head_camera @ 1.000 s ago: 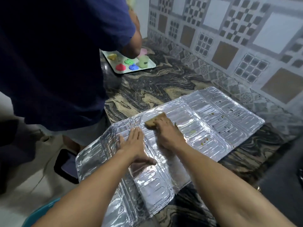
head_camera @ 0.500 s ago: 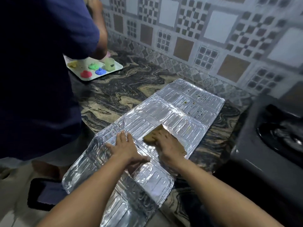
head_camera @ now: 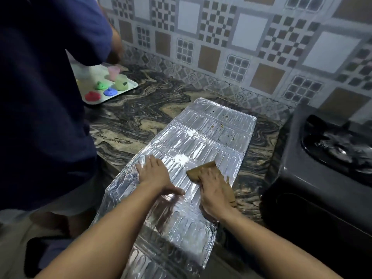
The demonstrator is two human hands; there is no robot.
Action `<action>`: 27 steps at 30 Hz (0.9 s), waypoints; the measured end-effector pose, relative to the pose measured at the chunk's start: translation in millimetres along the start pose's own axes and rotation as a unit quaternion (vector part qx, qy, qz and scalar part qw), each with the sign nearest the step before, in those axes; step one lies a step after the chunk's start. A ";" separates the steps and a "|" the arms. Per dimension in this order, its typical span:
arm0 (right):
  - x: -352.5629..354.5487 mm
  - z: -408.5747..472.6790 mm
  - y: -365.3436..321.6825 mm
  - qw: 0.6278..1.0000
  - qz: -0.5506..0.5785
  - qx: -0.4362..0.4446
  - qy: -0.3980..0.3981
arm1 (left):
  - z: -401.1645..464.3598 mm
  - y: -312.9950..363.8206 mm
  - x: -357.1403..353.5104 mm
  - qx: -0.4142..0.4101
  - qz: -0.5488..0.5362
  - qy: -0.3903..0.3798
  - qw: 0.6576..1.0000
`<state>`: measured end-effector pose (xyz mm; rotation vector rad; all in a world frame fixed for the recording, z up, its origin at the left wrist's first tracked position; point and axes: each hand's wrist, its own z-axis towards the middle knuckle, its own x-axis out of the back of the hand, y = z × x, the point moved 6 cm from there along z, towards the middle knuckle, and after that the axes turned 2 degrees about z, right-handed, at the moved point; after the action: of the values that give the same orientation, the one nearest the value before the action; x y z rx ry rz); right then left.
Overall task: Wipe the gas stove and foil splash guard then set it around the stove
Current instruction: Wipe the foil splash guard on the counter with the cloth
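patterned tile wall (head_camera: 231, 43); marbled countertop (head_camera: 141, 117)

The foil splash guard (head_camera: 203, 141) was shiny silver, embossed with rows of long rounded ribs and flecked with small brown and yellowish spots at its far end, and the cloth (head_camera: 203, 171) on it was a dull brown! Under it the surface (head_camera: 141, 117) swirled in black, grey and tan marble veins, the wall tiles (head_camera: 241, 37) ran in white, brown and grey squares with checkerboard and grid patterns, and the gas stove (head_camera: 314, 178) was dark grey to black. A pale tray (head_camera: 128, 88) carried red, blue, green and pink pieces beside a person's dark navy shirt (head_camera: 40, 87).
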<state>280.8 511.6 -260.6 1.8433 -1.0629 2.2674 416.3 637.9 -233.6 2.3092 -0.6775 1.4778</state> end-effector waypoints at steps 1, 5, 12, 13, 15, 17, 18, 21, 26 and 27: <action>-3.0 -5.6 -2.2 1.000 0.000 0.008 0.002 | 3.7 -0.9 -5.5 -0.010 -0.011 -0.004 1.000; 6.5 2.7 -5.8 1.000 0.006 0.009 0.018 | 14.2 -2.9 -20.8 -0.023 -0.051 -0.045 0.997; 37.8 91.2 45.5 0.991 -0.026 -0.108 0.072 | 20.7 -4.9 -23.3 -0.035 -0.043 -0.056 0.997; 39.8 96.1 47.6 0.988 -0.016 -0.126 0.085 | 21.0 -4.3 -22.4 -0.036 -0.043 -0.057 0.997; 39.9 92.5 32.9 0.989 0.010 -0.107 0.101 | 23.3 -3.1 -20.2 -0.035 -0.041 -0.058 0.997; 25.6 75.1 -4.8 0.997 -0.002 0.009 0.073 | 27.1 -1.9 -19.1 -0.030 -0.030 -0.060 0.997; 16.0 64.5 -27.7 0.996 -0.008 0.082 0.037 | 28.2 -1.5 -19.3 -0.028 -0.023 -0.063 0.997; 7.8 75.4 -42.7 0.985 -0.008 0.169 0.007 | 32.2 0.3 -18.5 -0.022 -0.023 -0.071 0.997; 29.6 147.5 31.8 0.995 -0.028 0.052 0.082 | 33.6 0.1 -15.8 -0.024 -0.010 -0.080 0.996; 34.6 151.5 35.8 0.996 -0.027 0.025 0.083 | 34.4 0.3 -15.6 -0.024 -0.008 -0.079 0.997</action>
<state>384.4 392.6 -237.8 1.6444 -0.9290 2.3876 436.7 623.9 -262.1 2.4071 -0.7265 1.2690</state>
